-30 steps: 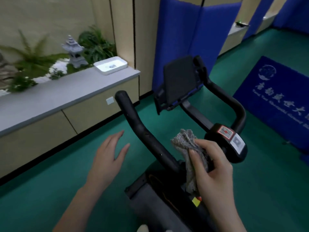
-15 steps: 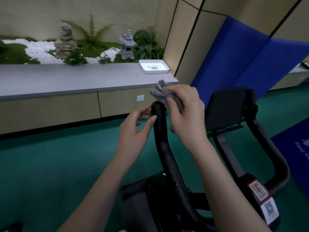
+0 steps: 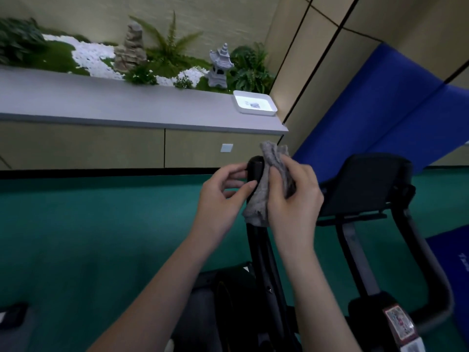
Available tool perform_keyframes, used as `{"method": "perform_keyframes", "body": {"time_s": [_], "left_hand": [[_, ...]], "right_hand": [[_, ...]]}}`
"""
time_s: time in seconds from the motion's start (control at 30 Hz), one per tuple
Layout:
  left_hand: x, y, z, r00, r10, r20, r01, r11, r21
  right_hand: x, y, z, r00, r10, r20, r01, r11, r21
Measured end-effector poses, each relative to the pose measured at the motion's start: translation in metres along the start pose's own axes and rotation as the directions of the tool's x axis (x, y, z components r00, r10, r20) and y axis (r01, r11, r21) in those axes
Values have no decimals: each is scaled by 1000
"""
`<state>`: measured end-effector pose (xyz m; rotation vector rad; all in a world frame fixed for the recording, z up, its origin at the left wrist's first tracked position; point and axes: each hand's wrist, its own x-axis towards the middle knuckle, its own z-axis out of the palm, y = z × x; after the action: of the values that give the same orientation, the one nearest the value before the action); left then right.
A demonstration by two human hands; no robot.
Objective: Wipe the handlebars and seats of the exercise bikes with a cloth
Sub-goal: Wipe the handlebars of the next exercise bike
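A black exercise bike fills the lower right of the head view. Its left handlebar (image 3: 255,168) rises to an end near the middle. A grey cloth (image 3: 264,189) is draped over that end and hangs down its right side. My right hand (image 3: 291,199) is closed on the cloth and presses it against the bar. My left hand (image 3: 223,196) pinches the bar's end from the left with thumb and fingertips. The right handlebar (image 3: 429,255) curves down at the right, with the black console panel (image 3: 368,184) between the two bars. No seat is in view.
A long grey-topped cabinet (image 3: 127,107) runs along the wall behind the bike, with a white tray (image 3: 254,105), plants and a stone lantern (image 3: 220,69) on it. Blue padding (image 3: 380,118) leans at the right. Green floor (image 3: 88,237) lies to the left of the bike.
My right hand carried the cloth from the bike's centre stem up to the left handlebar's end, and the cloth now drapes lower over it. My left hand closed onto the bar end.
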<state>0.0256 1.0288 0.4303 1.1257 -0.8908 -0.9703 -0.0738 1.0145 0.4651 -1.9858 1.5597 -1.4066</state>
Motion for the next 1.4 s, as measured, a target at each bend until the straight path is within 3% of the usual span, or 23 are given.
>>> {"method": "perform_keyframes", "body": {"time_s": [0.13, 0.27, 0.43, 0.63, 0.8, 0.97, 1.07, 1.17, 1.4], "left_hand": [[2, -2, -2, 1000, -14, 20, 15, 1000, -24], [6, -2, -7, 998, -41, 50, 46, 995, -93], [10, -3, -16, 989, -67, 132, 86, 986, -146], [14, -5, -17, 983, -99, 155, 122, 981, -150], [14, -10, -19, 981, -91, 172, 114, 985, -128], [14, -8, -19, 980, -95, 174, 116, 986, -118], [15, -5, -19, 979, -109, 174, 129, 985, -111], [14, -5, -20, 978, -110, 179, 130, 986, -104], [17, -9, -20, 981, -99, 166, 115, 989, -95]], "right_hand": [[-2, -2, 8, 994, -33, -105, 31, 999, -17], [3, -4, 11, 979, -199, -52, 191, 973, -125], [-42, 5, -2, 979, -204, -18, 198, 965, -171], [-28, -2, 5, 973, -177, -150, 153, 976, -156], [-52, -2, 1, 989, -93, -115, 71, 980, -184], [-9, -17, 3, 975, -74, -208, 34, 981, -193], [19, -18, 10, 997, 39, -68, -52, 977, -209], [26, -10, 9, 969, 233, 85, -219, 965, -147], [-11, -1, 7, 923, 364, 129, -349, 929, -122]]}}
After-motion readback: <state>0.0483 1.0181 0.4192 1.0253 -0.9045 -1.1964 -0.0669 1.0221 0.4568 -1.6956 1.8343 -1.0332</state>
